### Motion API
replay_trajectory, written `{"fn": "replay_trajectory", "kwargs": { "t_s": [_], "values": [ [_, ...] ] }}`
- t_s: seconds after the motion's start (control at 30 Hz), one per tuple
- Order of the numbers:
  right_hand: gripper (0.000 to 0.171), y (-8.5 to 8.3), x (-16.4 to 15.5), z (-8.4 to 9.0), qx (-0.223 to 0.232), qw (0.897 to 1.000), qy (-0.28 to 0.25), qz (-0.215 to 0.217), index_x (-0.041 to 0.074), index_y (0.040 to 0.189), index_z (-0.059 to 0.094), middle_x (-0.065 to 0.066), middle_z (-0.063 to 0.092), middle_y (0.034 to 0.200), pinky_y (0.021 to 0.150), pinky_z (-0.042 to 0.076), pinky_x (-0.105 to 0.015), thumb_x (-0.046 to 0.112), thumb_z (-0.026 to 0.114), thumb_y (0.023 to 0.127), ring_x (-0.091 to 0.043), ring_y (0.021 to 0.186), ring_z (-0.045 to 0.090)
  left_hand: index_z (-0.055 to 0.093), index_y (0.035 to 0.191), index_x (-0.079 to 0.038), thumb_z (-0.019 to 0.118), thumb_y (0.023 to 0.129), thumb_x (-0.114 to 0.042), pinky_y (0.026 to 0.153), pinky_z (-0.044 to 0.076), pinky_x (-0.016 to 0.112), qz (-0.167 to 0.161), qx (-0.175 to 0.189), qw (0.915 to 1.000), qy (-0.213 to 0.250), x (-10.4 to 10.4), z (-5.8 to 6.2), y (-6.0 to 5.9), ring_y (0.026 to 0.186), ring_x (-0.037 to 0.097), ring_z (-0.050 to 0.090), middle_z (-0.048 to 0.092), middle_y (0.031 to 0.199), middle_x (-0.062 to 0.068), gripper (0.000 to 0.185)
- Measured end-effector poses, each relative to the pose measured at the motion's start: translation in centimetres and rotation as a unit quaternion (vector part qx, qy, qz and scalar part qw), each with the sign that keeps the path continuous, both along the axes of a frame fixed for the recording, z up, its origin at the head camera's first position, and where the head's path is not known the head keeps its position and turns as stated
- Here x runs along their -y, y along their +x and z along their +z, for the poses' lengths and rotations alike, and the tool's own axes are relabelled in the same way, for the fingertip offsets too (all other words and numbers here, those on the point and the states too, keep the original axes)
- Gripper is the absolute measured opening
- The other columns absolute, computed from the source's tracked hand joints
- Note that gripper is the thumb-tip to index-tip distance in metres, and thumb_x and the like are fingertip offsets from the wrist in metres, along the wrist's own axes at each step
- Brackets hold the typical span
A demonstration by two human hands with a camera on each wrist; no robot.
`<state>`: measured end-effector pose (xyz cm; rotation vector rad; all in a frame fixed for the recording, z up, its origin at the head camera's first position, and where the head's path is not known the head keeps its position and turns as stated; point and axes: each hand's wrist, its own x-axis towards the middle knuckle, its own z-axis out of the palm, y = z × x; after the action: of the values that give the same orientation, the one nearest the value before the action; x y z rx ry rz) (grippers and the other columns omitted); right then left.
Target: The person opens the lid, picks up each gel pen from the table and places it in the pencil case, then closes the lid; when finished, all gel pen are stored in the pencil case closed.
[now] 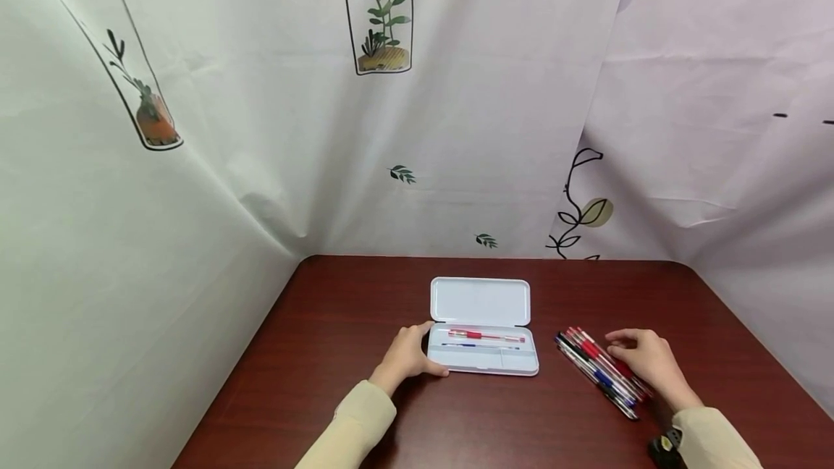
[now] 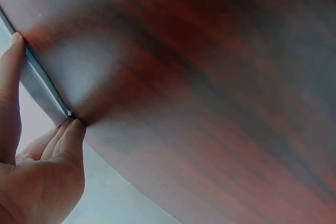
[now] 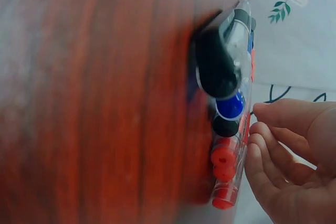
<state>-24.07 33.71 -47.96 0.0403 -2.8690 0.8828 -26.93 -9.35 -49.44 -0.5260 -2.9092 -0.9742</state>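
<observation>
A white pencil case (image 1: 483, 362) lies on the table with its lid (image 1: 481, 300) folded back. Inside are a red pen (image 1: 485, 336) and a slim blue-tipped pen or refill (image 1: 482, 347). My left hand (image 1: 407, 355) grips the case's left end, thumb at the front edge and fingers toward the back corner; the left wrist view shows this hand (image 2: 44, 171) against the case's side. To the right lies a bundle of black, blue and red pens (image 1: 599, 371). Beside its red pens, my right hand (image 1: 648, 360) has loosely bent fingers; in the right wrist view the fingertips (image 3: 257, 135) are close to the pens, contact unclear.
The dark red-brown table (image 1: 326, 353) has rounded far corners. A pale cloth (image 1: 293, 129) with printed plants hangs behind it and along both sides. A small black device (image 1: 666, 447) sits at the right wrist.
</observation>
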Motion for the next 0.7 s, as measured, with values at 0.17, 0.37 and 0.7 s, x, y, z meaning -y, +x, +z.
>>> {"fn": "replay_trajectory", "kwargs": {
  "t_s": [0.17, 0.37, 0.7],
  "values": [
    [0.02, -0.05, -0.14, -0.01, 0.007, 1.0, 0.003, 0.001, -0.001, 0.102, 0.073, -0.024, 0.071, 0.099, 0.07, 0.052, -0.047, 0.01, 0.072, 0.085, -0.032, 0.084, 0.067, 0.063, 0.125, -0.005, 0.097, 0.053, -0.035, 0.086, 0.052, 0.039, 0.001, 0.003, 1.0, -0.001, -0.03, 0.08, 0.04, 0.094, 0.024, 0.061, 0.07, 0.108, 0.009, 0.085],
    [0.022, -0.22, -0.15, 0.24, 0.039, 0.999, 0.005, 0.003, -0.002, 0.104, 0.072, -0.029, 0.067, 0.107, 0.077, 0.051, -0.054, 0.012, 0.069, 0.087, -0.04, 0.093, 0.064, 0.063, 0.125, -0.005, 0.097, 0.053, -0.034, 0.087, 0.052, 0.038, 0.001, 0.002, 1.0, 0.0, -0.05, 0.11, 0.03, 0.093, 0.023, 0.061, 0.07, 0.108, 0.01, 0.085],
    [0.022, -0.3, 0.01, 0.71, 0.056, 0.998, 0.019, 0.012, -0.002, 0.102, 0.073, -0.029, 0.067, 0.106, 0.078, 0.05, -0.055, 0.014, 0.069, 0.088, -0.041, 0.095, 0.063, 0.062, 0.125, -0.004, 0.097, 0.053, -0.034, 0.087, 0.052, 0.039, 0.002, 0.005, 1.0, -0.001, -0.01, 0.04, -0.03, 0.094, 0.023, 0.061, 0.069, 0.108, 0.01, 0.085]
  ]
}}
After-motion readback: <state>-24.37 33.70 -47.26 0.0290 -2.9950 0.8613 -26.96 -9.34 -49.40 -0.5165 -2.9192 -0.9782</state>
